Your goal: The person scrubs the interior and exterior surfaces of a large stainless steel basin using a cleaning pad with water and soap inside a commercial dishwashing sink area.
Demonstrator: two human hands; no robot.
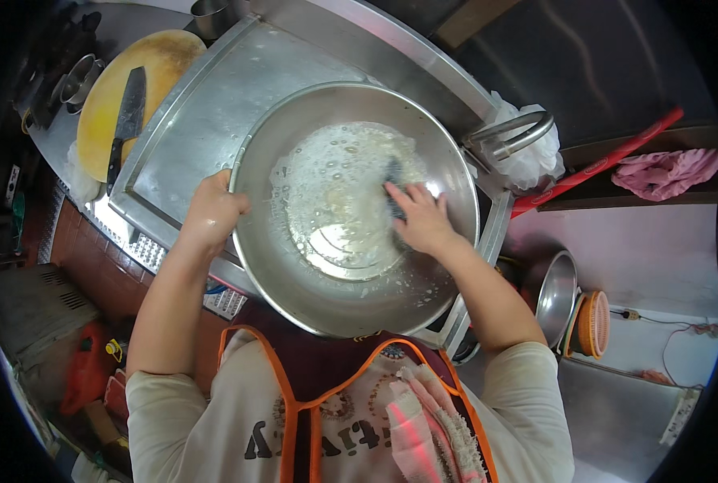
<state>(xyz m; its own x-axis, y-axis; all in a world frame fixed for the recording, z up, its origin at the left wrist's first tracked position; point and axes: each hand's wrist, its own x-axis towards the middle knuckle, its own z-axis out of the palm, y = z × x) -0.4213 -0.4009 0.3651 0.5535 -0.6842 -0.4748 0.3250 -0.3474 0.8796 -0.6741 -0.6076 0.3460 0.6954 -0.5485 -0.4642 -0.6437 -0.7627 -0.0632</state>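
Observation:
A wide stainless steel bowl (pixel 334 308) rests in front of me, tilted slightly and overlapping the corner of the metal sink counter. Foamy, bubbly water (pixel 334 175) pools in its bottom. My left hand (pixel 215 208) grips the bowl's left rim, thumb over the inner edge. Inside, on the right, my right hand (pixel 422 218) presses a dark scrubbing pad (pixel 394 175) against the bowl. Motion blurs the pad, and the fingers partly cover it.
At left, a cleaver (pixel 130 111) lies on a round yellowed chopping board (pixel 171 57). The bowl sits on a stainless counter (pixel 214 108). Right of it are a curved metal tap (pixel 528 130), a white plastic bag (pixel 546 158), a red pole (pixel 600 163) and another metal bowl (pixel 557 299).

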